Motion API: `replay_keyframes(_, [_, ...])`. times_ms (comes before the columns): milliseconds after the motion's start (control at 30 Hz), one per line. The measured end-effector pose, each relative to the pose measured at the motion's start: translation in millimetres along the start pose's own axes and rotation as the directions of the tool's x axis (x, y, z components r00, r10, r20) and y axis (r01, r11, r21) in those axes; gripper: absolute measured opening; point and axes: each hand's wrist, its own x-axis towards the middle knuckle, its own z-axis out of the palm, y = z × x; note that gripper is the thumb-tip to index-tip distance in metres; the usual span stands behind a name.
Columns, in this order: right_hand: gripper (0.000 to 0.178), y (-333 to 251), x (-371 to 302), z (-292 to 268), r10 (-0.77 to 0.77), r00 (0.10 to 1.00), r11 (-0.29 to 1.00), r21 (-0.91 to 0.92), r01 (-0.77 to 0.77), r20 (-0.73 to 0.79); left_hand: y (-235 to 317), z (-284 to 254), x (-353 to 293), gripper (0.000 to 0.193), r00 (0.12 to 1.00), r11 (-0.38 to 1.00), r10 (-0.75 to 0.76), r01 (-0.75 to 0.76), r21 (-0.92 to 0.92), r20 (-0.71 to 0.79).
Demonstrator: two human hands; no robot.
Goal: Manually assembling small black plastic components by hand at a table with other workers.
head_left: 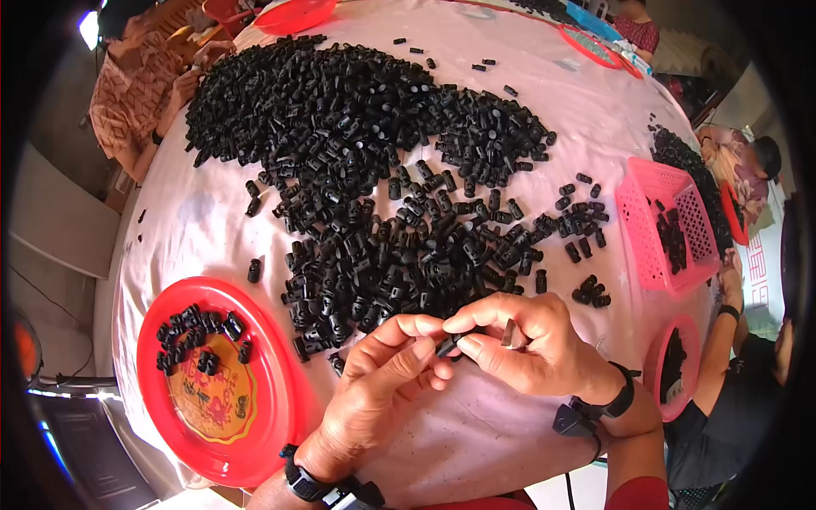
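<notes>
Near the front of the table, my left hand (387,374) and my right hand (535,348) meet fingertip to fingertip. Between them they pinch a small black cord lock (450,342), mostly covered by my thumbs and fingers. A small flat, dull grey-brown piece (511,333) sticks up between the fingers of my right hand; its kind cannot be made out. Just beyond my fingers lies a big heap of black cord locks (399,255), spreading far back over the table. Left of my left hand, a red round tray (276,399) holds several more of them.
A pink cloth (212,229) covers the table. At the right stand a pink basket (642,246) with black parts and a pink bowl (654,361). A person (127,102) sits at the far left with hands by the heap; other people sit along the right side.
</notes>
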Motion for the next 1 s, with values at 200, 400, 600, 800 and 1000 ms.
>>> replay_keyframes(200, [0.024,-0.7,2.0,6.4,-0.049,0.999,0.998,0.043,0.049,0.009,2.6,0.9,-1.8,0.023,1.0,0.992,-0.024,0.024,0.125,-0.006])
replay_keyframes(400, [0.022,3.2,0.8,6.2,-0.067,0.998,0.996,0.067,0.066,0.009,6.3,5.4,-2.0,0.024,0.991,0.99,-0.117,0.111,0.088,0.063])
replay_keyframes(600, [0.021,-3.3,1.3,6.8,-0.058,0.998,0.994,0.094,0.057,0.004,8.1,4.3,-2.3,0.025,0.975,0.981,-0.169,0.152,0.124,0.143])
replay_keyframes(800, [0.025,-3.4,1.2,1.0,-0.02,0.999,0.999,-0.051,0.018,-0.045,1.3,-0.6,-2.7,0.022,0.99,0.988,-0.104,0.114,-0.105,0.091])
replay_keyframes(1000, [0.042,6.2,2.0,7.4,-0.242,0.97,0.928,-0.298,0.224,-0.026,-0.3,2.2,-1.9,0.023,0.993,0.988,-0.094,0.101,-0.119,0.064])
